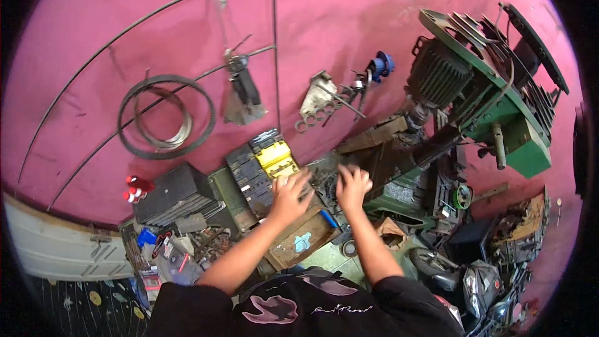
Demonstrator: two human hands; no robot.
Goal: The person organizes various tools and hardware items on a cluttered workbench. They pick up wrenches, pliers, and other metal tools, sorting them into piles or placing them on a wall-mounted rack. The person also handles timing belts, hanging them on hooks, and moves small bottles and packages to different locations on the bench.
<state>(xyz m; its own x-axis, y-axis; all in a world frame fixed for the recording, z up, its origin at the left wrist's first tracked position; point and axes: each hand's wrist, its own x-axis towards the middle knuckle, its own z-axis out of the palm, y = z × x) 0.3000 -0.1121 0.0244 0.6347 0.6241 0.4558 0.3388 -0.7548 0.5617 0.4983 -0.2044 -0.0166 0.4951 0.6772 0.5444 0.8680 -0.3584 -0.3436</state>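
Observation:
Above a wooden tray, my left hand is raised with its fingers apart and nothing seen in them. It is nearest to a yellow tool case insert and a black tool case. My right hand hovers to its right, thumb and fingers apart, fingertips slightly blurred; no object shows in it. Both hands stand apart from each other. In the tray lie a light-blue patch and a blue cylindrical item.
A large green drill press with a motor rises at the right. Left of the tray are a dark box and heaped small metal parts. Coiled belts hang on the pink wall. Motorcycle parts crowd the lower right.

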